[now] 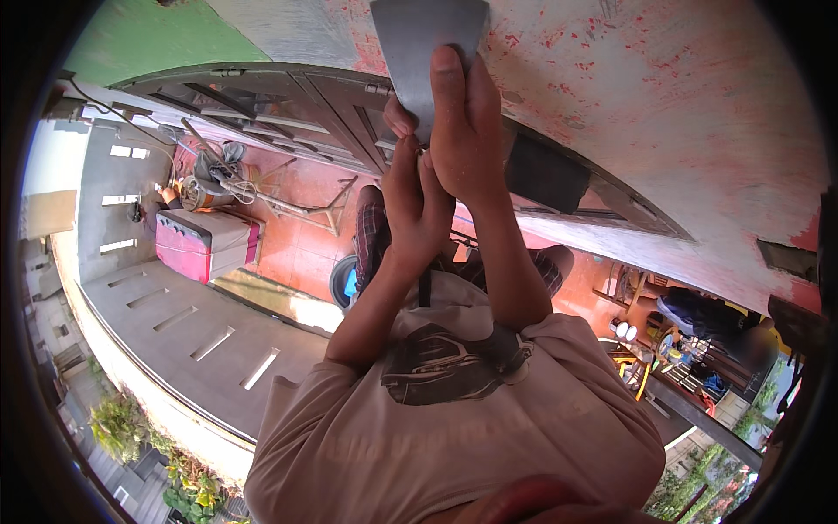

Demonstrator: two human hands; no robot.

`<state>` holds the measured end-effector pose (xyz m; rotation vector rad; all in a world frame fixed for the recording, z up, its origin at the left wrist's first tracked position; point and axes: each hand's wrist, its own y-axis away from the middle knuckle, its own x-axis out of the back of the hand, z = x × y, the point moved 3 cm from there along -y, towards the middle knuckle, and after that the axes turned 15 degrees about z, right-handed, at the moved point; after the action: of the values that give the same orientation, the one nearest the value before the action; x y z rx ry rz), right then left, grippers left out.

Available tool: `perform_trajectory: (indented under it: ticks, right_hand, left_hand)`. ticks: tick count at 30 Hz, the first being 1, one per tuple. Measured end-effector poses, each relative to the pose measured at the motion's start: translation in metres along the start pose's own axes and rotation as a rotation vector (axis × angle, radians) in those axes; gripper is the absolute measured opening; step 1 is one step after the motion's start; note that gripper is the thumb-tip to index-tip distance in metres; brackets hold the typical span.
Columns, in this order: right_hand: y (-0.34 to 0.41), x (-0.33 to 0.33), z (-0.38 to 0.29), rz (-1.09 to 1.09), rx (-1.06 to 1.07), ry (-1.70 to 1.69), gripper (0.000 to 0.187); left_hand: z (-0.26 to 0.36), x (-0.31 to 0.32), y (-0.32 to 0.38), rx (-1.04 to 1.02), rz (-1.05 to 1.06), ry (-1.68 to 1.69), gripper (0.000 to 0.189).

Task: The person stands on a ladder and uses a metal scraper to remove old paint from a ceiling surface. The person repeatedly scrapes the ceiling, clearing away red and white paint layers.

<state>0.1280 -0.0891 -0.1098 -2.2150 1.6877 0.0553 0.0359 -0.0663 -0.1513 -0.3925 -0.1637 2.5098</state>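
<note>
A wide metal scraper [419, 46] is held up in front of the painted wall [628, 85], which shows red patches through its whitish coat. My right hand [468, 137] grips the scraper from the right, its thumb lying along the blade. Lower on the tool, my left hand [419, 203] closes around the handle end, which the fingers mostly hide. Fingertips also show at the blade's left edge. The blade's front edge reaches the top of the view, so I cannot tell whether it touches the wall.
Dark wooden window frames [314, 111] run below the wall surface. A pink and white washing machine [209, 245], a wooden trestle [294, 203] and a dark tub [342, 281] stand to the left. One person's hand [170, 195] shows far left; another person [707, 318] is at right near cluttered furniture.
</note>
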Motion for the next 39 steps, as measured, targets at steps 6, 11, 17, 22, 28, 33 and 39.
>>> perform_trajectory:
  ticks: [6,11,17,22,28,33,39]
  right_hand:
    - [0.012,0.005,0.017,0.031,-0.027,-0.05,0.032]
    - [0.017,0.007,0.028,0.012,-0.05,-0.025,0.032]
    - [0.023,0.012,0.035,0.029,-0.004,0.148,0.031]
    - [0.025,0.015,0.044,0.064,-0.147,-0.033,0.03]
    - [0.023,0.02,0.042,0.026,0.066,0.209,0.032]
    - [0.018,0.028,0.037,0.005,-0.047,0.198,0.031]
    - [0.014,0.02,0.024,-0.012,0.052,0.122,0.031]
  left_hand:
    - [-0.001,0.006,0.003,0.026,-0.048,-0.052,0.02]
    - [-0.011,0.011,0.006,0.019,-0.051,-0.101,0.02]
    - [-0.022,0.017,0.012,0.049,-0.08,-0.177,0.02]
    - [-0.027,0.02,0.016,0.048,-0.078,-0.176,0.02]
    - [-0.034,0.017,0.016,0.077,-0.102,-0.1,0.02]
    - [-0.033,-0.005,0.024,0.216,-0.034,0.086,0.03]
    - [-0.021,-0.004,0.015,-0.028,0.015,-0.037,0.026]
